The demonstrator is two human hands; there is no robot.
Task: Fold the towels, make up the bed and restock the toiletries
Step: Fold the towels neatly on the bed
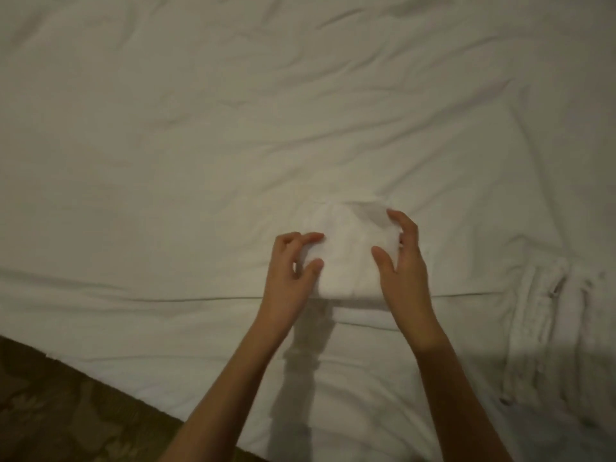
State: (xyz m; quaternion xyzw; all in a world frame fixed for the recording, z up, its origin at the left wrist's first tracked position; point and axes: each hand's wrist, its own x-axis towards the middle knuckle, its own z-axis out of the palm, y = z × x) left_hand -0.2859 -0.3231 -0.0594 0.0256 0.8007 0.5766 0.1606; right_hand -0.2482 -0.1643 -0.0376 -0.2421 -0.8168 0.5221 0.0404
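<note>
Your left hand (293, 261) curls its fingers (311, 237) on the left edge of the folded towel (350, 258), which lies on the bed (233, 128). Your right hand (400, 261) grips its right side, thumb on top. More towels (546, 308) lie right of it.

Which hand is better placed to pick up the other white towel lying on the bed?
Right hand: the rumpled white towel lies on its side, nearer than to the left hand.

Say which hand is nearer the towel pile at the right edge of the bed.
Right. The right hand grips the folded towel on the side facing the towel pile; the left hand holds its far side.
</note>
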